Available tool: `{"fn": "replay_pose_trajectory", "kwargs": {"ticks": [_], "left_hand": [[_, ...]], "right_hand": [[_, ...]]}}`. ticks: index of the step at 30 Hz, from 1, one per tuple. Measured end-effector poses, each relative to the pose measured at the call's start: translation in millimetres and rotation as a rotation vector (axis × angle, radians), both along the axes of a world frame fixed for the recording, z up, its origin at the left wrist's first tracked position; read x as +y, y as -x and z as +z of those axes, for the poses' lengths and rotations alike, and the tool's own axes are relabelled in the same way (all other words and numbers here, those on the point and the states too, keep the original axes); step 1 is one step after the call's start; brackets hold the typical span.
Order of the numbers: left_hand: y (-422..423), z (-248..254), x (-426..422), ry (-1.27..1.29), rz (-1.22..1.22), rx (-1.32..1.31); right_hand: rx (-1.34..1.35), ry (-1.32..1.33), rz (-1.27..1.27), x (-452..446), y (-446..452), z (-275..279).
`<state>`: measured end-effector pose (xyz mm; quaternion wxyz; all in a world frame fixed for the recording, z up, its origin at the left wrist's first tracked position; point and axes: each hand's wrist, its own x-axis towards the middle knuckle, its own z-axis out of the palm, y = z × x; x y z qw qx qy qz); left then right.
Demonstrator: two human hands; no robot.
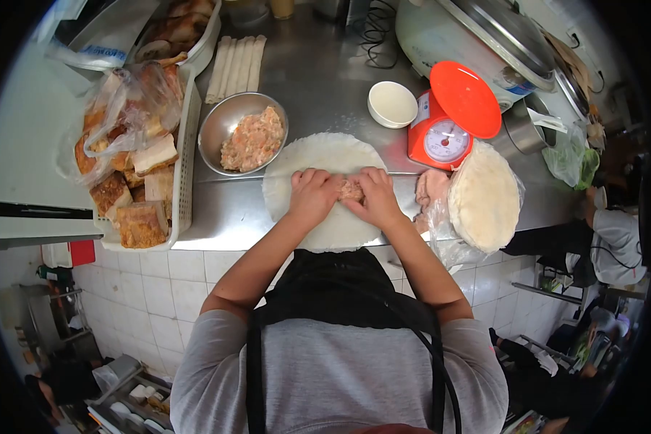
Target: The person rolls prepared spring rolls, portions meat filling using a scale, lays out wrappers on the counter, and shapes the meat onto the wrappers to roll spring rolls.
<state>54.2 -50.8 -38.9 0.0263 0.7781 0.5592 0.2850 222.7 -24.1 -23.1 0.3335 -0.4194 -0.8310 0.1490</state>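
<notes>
A thin, pale round wrapper sheet (340, 231) lies flat on the metal table in front of me. On its middle sits a small lump of pink minced meat filling (351, 189). My left hand (315, 197) presses the filling from the left with its fingers curled, and my right hand (374, 194) closes in from the other side. Part of the lump is hidden under the fingers. Just beyond, to the left, a steel bowl (208, 137) holds more minced filling. A stack of round wrappers (484, 199) rests at the right, beside some pink meat (432, 188).
A white basket (186, 163) of roasted pork pieces stands at the left. Several long pale rolls (236, 66) lie behind the steel bowl. A white bowl (393, 105), a red dial scale (447, 137) and a large lidded cooker (459, 43) occupy the back right.
</notes>
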Motion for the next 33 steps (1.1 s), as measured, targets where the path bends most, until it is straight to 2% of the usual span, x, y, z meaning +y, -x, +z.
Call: {"fn": "replay_pose_trajectory", "kwargs": {"ticks": [2, 6, 11, 17, 21, 25, 27, 30, 33], "left_hand": [[-3.6, -1.5, -0.2, -0.066, 0.101, 0.01], [2.7, -5.7, -0.8, 0.015, -0.031, -0.017], [-2.4, 8.3, -5.6, 0.009, -0.009, 0.036], [-1.7, -8.5, 1.4, 0.043, -0.092, 0.071], [3.1, 8.5, -1.1, 0.059, -0.024, 0.022], [12.2, 3.1, -1.5, 0.097, -0.072, -0.033], [14.8, 0.3, -0.6, 0.081, -0.094, -0.037], [13.1, 5.4, 0.0, 0.033, -0.099, 0.009], [1.5, 9.0, -1.2, -0.034, -0.068, 0.057]], "right_hand": [[-0.067, -0.034, 0.014, 2.2, 7.9, 0.1], [-0.176, -0.002, 0.069, 1.4, 8.4, -16.4], [-0.131, 0.014, 0.053, 0.7, -3.4, -6.3], [-0.159, 0.051, 0.099, 9.7, -16.3, -16.8], [-0.133, -0.013, 0.054, 7.5, -7.4, 1.3], [-0.175, 0.019, 0.158, 9.3, 4.2, -14.8], [-0.173, 0.022, 0.188, 10.5, 4.8, -19.1], [-0.104, 0.024, 0.099, 6.0, -1.5, -1.8], [0.025, 0.076, 0.119, 4.5, -6.2, -0.1]]}}
